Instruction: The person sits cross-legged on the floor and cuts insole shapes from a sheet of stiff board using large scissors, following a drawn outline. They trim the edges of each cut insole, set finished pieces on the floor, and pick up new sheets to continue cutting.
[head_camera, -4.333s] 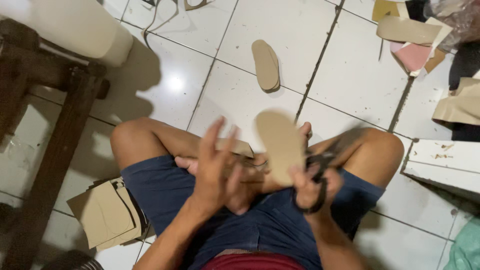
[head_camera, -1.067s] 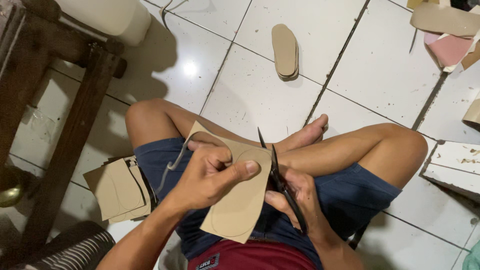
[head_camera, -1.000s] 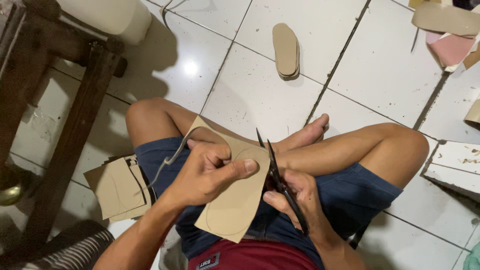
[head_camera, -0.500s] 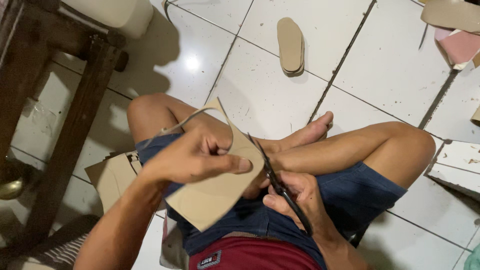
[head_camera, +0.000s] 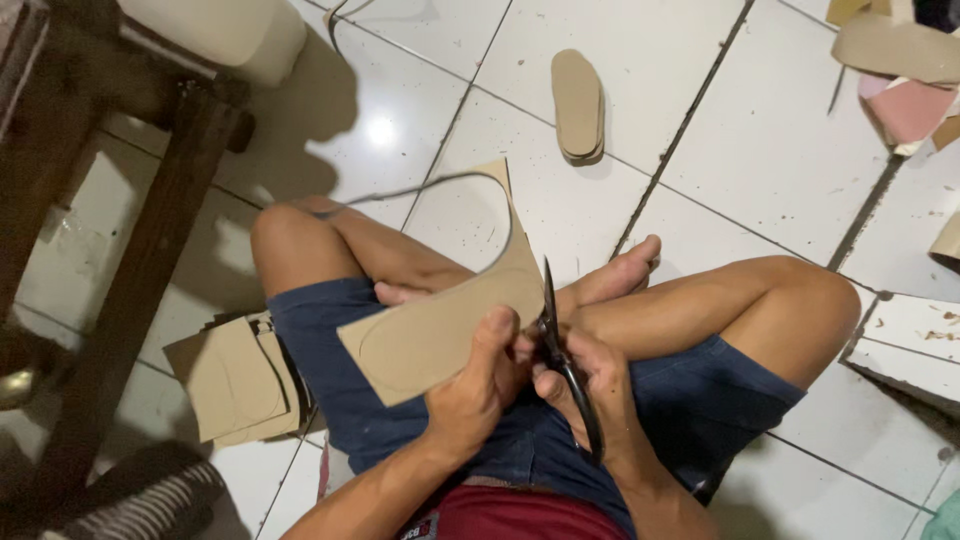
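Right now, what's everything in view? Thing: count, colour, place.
cardboard sheet: 1, tan, held over the lap, a cut strip curling up from its top edge
scissors: 1, dark, blades pointing up at the sheet's right edge
cut sole shapes: a small stack, tan, on the white floor tile ahead
cardboard pile: several sheets, tan, on the floor by the left thigh
scraps: several, tan and pink, top right corner
wooden furniture leg: 1, dark brown, left side
white board: 1, white, right edge on the floor
left hand: 1, gripping the sheet's lower right corner
right hand: 1, around the scissors' handles
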